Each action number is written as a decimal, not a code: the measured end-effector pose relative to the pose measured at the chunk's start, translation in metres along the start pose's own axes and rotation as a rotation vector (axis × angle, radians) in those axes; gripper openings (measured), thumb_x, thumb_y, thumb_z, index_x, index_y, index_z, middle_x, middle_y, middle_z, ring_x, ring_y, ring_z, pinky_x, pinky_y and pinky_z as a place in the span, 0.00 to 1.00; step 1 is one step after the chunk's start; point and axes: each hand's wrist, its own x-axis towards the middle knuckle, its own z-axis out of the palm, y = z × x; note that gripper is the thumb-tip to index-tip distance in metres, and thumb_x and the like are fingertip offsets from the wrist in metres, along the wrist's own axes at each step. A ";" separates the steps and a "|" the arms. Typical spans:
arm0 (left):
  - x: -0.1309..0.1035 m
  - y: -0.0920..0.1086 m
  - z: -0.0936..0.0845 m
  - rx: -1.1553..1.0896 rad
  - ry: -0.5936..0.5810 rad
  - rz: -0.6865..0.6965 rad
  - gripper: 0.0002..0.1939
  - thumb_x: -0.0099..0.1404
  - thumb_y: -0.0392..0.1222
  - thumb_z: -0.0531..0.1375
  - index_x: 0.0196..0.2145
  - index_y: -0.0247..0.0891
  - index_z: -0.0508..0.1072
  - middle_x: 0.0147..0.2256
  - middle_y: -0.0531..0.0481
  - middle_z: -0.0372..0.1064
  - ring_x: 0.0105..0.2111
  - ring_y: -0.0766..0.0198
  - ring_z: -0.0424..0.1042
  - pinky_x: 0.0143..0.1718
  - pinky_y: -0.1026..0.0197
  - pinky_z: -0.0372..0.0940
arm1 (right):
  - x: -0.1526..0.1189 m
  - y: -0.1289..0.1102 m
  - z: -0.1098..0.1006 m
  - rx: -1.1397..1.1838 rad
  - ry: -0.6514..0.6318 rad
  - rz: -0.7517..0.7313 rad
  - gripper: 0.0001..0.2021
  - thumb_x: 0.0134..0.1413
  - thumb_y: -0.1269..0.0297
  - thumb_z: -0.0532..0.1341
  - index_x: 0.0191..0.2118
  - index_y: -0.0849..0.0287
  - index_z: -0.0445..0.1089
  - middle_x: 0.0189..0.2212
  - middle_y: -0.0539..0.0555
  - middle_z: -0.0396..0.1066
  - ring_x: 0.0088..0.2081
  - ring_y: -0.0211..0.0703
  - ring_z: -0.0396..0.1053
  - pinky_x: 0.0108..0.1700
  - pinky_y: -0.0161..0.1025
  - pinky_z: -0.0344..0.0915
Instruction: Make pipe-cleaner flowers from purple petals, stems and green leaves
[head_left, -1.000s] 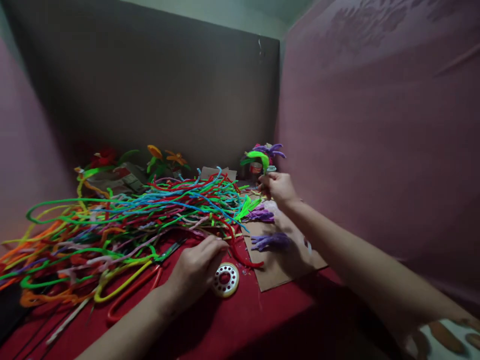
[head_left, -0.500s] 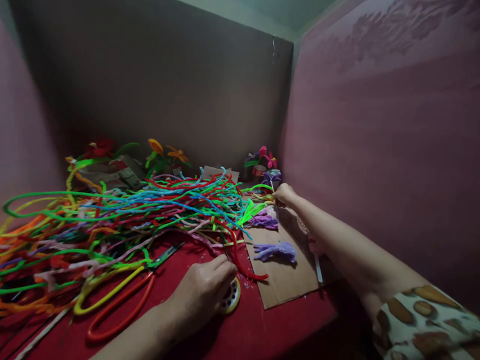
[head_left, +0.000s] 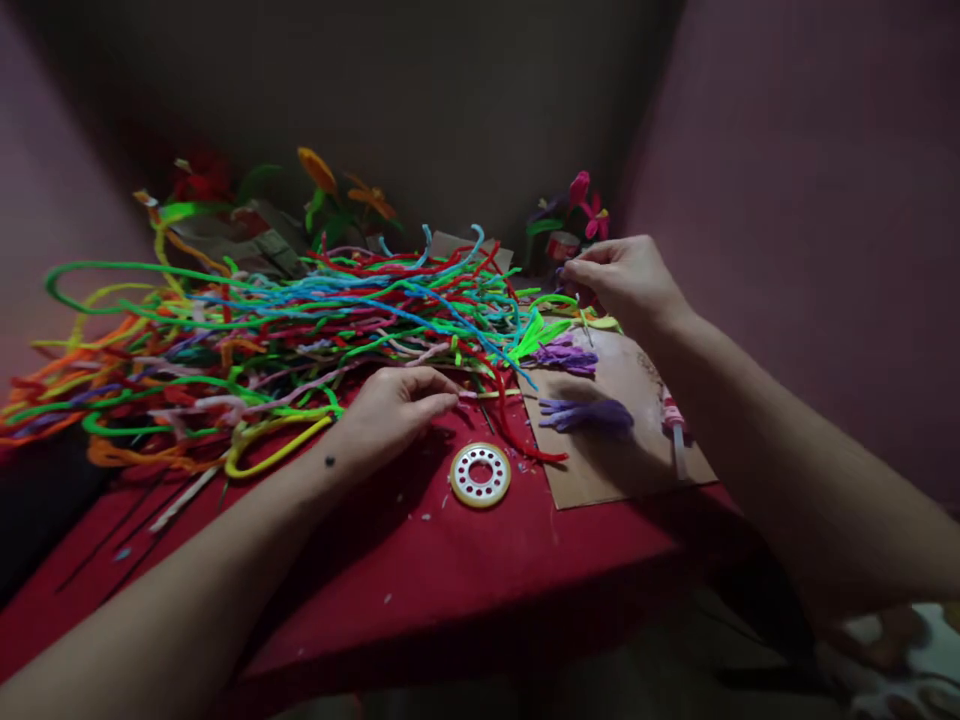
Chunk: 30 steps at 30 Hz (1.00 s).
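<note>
My right hand [head_left: 630, 285] is raised over the back right of the table, thumb and fingers pinched together at a small purple bit whose kind I cannot make out. My left hand [head_left: 401, 405] is low in front of the heap of coloured pipe cleaners [head_left: 360, 315]. Its thumb and forefinger come together at the end of something small and pale, too small to name. Just right of it lies a flat round spool [head_left: 493, 488] with a yellow rim and a holed white face. A yellow scissor handle [head_left: 289, 460] shows beside my left wrist; the blades are hidden.
A cardboard sheet [head_left: 592, 475] at the right carries a purple pipe-cleaner bundle [head_left: 589, 415], a darker purple bundle [head_left: 566, 357] and a pink and white stick [head_left: 676, 440]. Pipe-cleaner flowers [head_left: 592, 210] stand along the back wall. The red table's front edge is near.
My left hand has moved off the spool, forward to the pipe cleaners, uncovering the spool. The right hand has lifted from the back of the cardboard. The camera view has tilted down.
</note>
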 end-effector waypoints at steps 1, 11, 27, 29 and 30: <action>0.000 0.001 -0.001 -0.028 -0.031 -0.048 0.11 0.52 0.44 0.60 0.28 0.35 0.76 0.20 0.52 0.69 0.19 0.68 0.63 0.21 0.67 0.57 | -0.020 -0.015 -0.001 0.084 -0.076 -0.057 0.10 0.50 0.66 0.58 0.30 0.67 0.74 0.18 0.50 0.66 0.20 0.31 0.62 0.25 0.32 0.57; 0.004 -0.012 -0.004 -0.089 -0.043 -0.148 0.10 0.53 0.43 0.58 0.24 0.32 0.72 0.12 0.58 0.54 0.13 0.74 0.50 0.15 0.69 0.44 | -0.141 -0.042 0.028 -0.161 -0.762 -0.570 0.05 0.52 0.67 0.59 0.33 0.61 0.71 0.35 0.57 0.68 0.37 0.43 0.64 0.38 0.40 0.61; -0.001 -0.001 -0.005 -0.240 -0.091 -0.155 0.08 0.54 0.40 0.58 0.26 0.31 0.71 0.12 0.59 0.53 0.13 0.75 0.50 0.15 0.69 0.45 | -0.157 -0.031 0.022 0.343 -0.474 -0.264 0.03 0.49 0.67 0.62 0.29 0.60 0.67 0.41 0.55 0.65 0.44 0.41 0.65 0.47 0.39 0.61; -0.003 0.001 -0.005 -0.222 -0.095 -0.160 0.09 0.55 0.41 0.58 0.28 0.31 0.71 0.12 0.59 0.54 0.13 0.74 0.51 0.15 0.69 0.44 | -0.160 -0.028 0.016 0.384 -0.459 -0.207 0.04 0.48 0.66 0.63 0.29 0.59 0.67 0.42 0.55 0.66 0.46 0.42 0.65 0.48 0.40 0.61; -0.004 0.002 -0.004 -0.204 -0.093 -0.155 0.10 0.55 0.42 0.58 0.29 0.31 0.72 0.12 0.59 0.54 0.13 0.74 0.51 0.15 0.69 0.44 | -0.162 -0.026 0.012 0.400 -0.447 -0.178 0.04 0.48 0.66 0.63 0.29 0.59 0.68 0.43 0.55 0.66 0.48 0.42 0.65 0.49 0.40 0.60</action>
